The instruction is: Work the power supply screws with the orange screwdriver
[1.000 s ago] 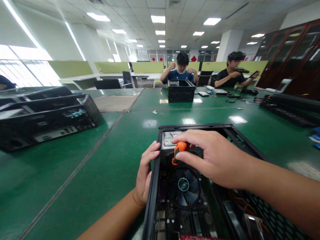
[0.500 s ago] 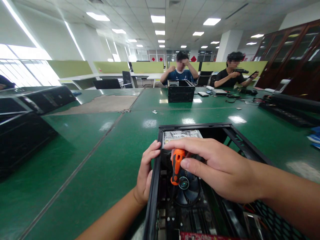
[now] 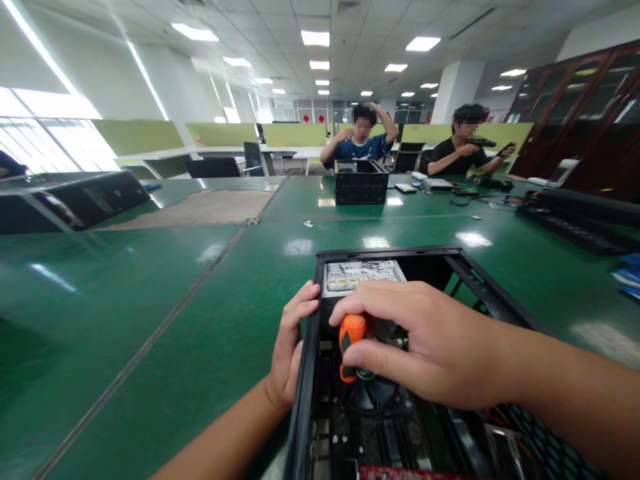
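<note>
Orange tool handle [image 3: 353, 329] sits in the grip of the right hand [image 3: 433, 347]; the left hand [image 3: 290, 337] holds the black case [image 3: 303, 380] toward the counter's [image 3: 215, 347] near edge, side open, fan [image 3: 374, 398] in place.

Green table [image 3: 240, 327]: supported items.
Open computer case [image 3: 306, 353]: near centre. Black case [image 3: 361, 190]: far centre. Dark chassis [image 3: 97, 197]: left. Black equipment [image 3: 575, 217]: right. Small white piece [image 3: 309, 224]: centre.
</note>
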{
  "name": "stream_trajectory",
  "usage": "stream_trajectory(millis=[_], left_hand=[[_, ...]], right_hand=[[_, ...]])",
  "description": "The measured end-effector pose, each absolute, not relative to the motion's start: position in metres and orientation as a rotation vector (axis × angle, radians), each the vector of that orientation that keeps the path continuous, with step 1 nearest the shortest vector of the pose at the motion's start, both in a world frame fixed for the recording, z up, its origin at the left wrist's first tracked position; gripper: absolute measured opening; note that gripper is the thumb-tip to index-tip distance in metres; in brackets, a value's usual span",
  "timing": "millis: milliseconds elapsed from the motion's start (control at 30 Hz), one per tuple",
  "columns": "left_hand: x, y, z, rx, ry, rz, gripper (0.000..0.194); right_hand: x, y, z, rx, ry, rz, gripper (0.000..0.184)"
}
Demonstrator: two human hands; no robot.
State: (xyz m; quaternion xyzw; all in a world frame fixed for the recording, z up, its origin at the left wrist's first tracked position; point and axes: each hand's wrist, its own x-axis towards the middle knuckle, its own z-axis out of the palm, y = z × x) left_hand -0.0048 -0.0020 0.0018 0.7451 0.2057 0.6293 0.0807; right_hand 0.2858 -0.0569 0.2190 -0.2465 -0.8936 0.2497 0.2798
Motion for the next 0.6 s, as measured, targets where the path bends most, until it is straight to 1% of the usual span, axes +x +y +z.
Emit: stream_trajectory(millis=[133, 233, 300, 367, 400, 500, 533, 600], left_hand=[[-0.0041, -0.0022, 0.0032, 2.194, 0.618, 1.906, 0.051], [-0.0042, -0.0024, 0.0037, 2.187, 0.614, 1.907, 0.051], [-0.0046, -0.0023, 0.0034, 2.188, 0.609, 1.908, 0.051], [-0.0048, -0.0021, 0.0026, 2.194, 0.613, 1.909, 0.052], [-0.0047, -0.0020, 0.0023, 2.201, 0.617, 1.909, 0.052], [-0.0042, -0.0019, 0.0016, 2.213, 0.626, 1.912, 0.054], [-0.0041, -0.0018, 0.0015, 2.213, 0.624, 1.913, 0.054], [-0.0044, -0.0014, 0.0012, 2.205, 0.624, 1.918, 0.053]], right_hand=[[0.2835, -0.0559, 0.2216, -0.698, -2.363, 0.759, 0.021], [0.2831, -0.0562, 0.2231, -0.734, -2.361, 0.800, 0.022], [0.2839, -0.0571, 0.2231, -0.747, -2.374, 0.793, 0.018], [0.2856, -0.0580, 0.2220, -0.725, -2.367, 0.781, 0.009], [0.2866, -0.0583, 0.2212, -0.698, -2.361, 0.777, 0.013], [0.2890, -0.0578, 0.2190, -0.653, -2.365, 0.769, 0.037], [0.2893, -0.0573, 0.2187, -0.664, -2.371, 0.764, 0.040], [0.2891, -0.0566, 0.2190, -0.707, -2.365, 0.776, 0.039]])
